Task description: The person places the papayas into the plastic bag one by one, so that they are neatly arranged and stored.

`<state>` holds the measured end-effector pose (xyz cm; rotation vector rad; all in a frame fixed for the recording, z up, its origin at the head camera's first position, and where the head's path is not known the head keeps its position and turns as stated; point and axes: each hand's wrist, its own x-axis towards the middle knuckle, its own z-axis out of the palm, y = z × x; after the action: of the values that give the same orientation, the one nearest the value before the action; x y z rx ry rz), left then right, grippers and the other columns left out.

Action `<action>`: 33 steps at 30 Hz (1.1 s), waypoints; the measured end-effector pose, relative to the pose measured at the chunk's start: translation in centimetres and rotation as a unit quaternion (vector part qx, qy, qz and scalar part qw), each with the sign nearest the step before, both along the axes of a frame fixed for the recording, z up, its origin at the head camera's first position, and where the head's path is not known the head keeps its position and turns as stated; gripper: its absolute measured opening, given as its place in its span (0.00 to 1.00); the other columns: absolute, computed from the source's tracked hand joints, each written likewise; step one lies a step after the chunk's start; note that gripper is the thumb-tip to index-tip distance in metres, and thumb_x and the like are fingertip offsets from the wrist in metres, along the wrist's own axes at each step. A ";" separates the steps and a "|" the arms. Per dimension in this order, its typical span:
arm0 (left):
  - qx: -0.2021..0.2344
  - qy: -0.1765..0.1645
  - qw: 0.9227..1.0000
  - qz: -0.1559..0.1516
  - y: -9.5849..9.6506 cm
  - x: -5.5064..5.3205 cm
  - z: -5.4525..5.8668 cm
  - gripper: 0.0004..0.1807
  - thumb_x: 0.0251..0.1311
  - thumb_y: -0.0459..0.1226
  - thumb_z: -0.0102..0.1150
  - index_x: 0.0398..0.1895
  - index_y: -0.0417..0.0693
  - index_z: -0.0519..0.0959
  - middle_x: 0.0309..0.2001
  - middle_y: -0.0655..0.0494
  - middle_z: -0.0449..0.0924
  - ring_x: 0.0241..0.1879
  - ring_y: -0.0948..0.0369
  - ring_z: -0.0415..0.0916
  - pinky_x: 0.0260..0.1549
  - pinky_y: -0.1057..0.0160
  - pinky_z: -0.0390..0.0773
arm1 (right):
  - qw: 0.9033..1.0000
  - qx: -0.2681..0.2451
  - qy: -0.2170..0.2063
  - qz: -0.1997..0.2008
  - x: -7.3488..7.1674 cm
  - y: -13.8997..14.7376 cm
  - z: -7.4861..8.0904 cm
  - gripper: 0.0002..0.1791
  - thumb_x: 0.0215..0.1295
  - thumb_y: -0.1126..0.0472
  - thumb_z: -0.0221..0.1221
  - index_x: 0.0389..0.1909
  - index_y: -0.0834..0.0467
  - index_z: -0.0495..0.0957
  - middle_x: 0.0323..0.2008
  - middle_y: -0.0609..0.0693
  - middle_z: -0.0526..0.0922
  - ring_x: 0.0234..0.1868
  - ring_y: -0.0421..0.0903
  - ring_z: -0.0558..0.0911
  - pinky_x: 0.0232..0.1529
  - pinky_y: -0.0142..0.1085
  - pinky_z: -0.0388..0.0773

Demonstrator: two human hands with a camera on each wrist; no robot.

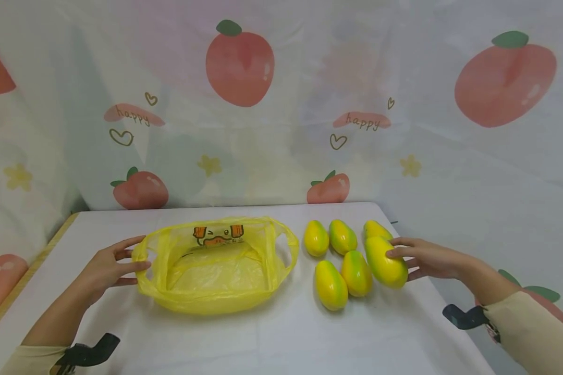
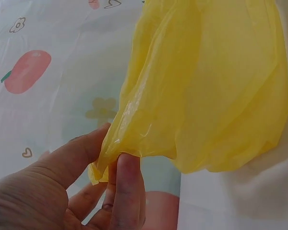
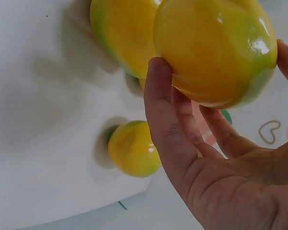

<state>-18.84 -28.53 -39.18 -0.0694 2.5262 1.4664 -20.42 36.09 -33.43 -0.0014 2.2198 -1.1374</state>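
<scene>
A yellow plastic bag with a cartoon face stands with its mouth wide on the table. My left hand pinches its left handle between thumb and fingers; in the left wrist view the gathered film runs out from the fingertips. At the right, my right hand grips a glossy yellow-green mango, thumb and fingers spread round it. The right wrist view shows this held mango close up, above the fingers. Behind it, another mango is partly hidden.
Between the bag and my right hand, several more mangoes lie in two loose rows, among them a back-left mango and a front mango. A white cloth covers the table. A fruit-printed curtain hangs behind it.
</scene>
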 end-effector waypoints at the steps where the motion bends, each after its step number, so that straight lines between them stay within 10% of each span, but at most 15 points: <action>1: 0.000 0.000 1.000 0.000 0.0 0.0 0.0 0.48 0.61 0.47 0.67 0.78 0.45 0.51 0.67 0.27 0.58 0.47 0.58 0.78 0.41 0.58 0.86 | 1.000 -0.001 -0.001 -0.001 0.0 -0.2 0.1 0.47 0.72 0.47 0.51 0.74 0.72 0.38 0.67 0.74 0.56 0.62 0.66 0.71 0.56 0.52 0.80; 15: 0.034 -0.010 0.999 0.005 0.2 -0.2 0.5 0.45 0.66 0.53 0.59 0.78 0.44 0.51 0.60 0.37 0.66 0.44 0.63 0.79 0.42 0.60 0.86 | 1.000 -0.016 -0.004 -0.002 -0.9 -2.1 0.9 0.47 0.71 0.48 0.53 0.75 0.69 0.40 0.71 0.73 0.51 0.62 0.63 0.73 0.56 0.51 0.80; 33: 0.055 -0.022 0.998 0.007 0.1 -0.1 0.6 0.46 0.65 0.51 0.60 0.77 0.42 0.51 0.72 0.30 0.52 0.44 0.67 0.80 0.43 0.60 0.85 | 0.999 -0.040 -0.016 0.010 -1.7 -5.6 2.2 0.49 0.70 0.49 0.54 0.76 0.68 0.35 0.73 0.73 0.43 0.65 0.69 0.69 0.58 0.53 0.78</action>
<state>-18.92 -28.44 -38.58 -0.0994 2.4108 1.5881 -22.14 30.50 -31.23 -0.0385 2.1408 -1.2053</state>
